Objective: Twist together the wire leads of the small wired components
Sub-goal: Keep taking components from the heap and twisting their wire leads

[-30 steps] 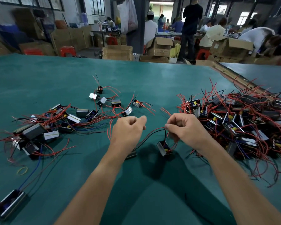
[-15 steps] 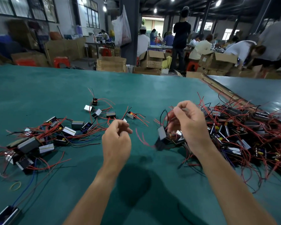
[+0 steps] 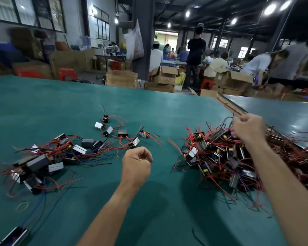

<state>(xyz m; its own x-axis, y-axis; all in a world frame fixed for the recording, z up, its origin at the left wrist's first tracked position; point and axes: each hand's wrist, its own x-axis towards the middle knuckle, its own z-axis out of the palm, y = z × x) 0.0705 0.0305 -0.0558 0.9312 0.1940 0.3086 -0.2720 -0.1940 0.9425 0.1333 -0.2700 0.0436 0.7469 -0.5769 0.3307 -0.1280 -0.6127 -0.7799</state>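
1. Wired components (image 3: 192,154): small black and silver blocks with red and black leads, all lying on the green table (image 3: 64,107) in three lots.
2. Right pile (image 3: 226,164): the biggest, a dense tangle on the right side that reaches the table's right edge.
3. Left pile (image 3: 43,157): on the left side, looser, with some blue leads mixed in.
4. Loose group (image 3: 114,134): a few single units between the two piles, farther out than the left hand.
5. Left hand (image 3: 136,166): over bare table between the piles, just near of the loose group. Fingers (image 3: 147,154) are loosely curled with nothing in them and touch no unit.
6. Right hand (image 3: 247,129): raised over the far part of the right pile, back of the hand to the camera, blurred. Fingers are curled. A thin dark lead runs up toward the fingertips, but I cannot tell if it is pinched.
7. Single unit (image 3: 14,235): at the near left edge, apart from the piles, with a blue lead running far from it.
8. Yellow rubber band (image 3: 22,205): flat on the table, near of the left pile.
9. Short black wire piece (image 3: 196,237): on the table at the near edge, between the forearms.
10. Second table (image 3: 283,114): far right, with a wooden strip (image 3: 228,104) between the two tables.
11. Beyond the far edge: cardboard boxes (image 3: 122,79), a red stool (image 3: 68,74) and people at other tables, blurred.
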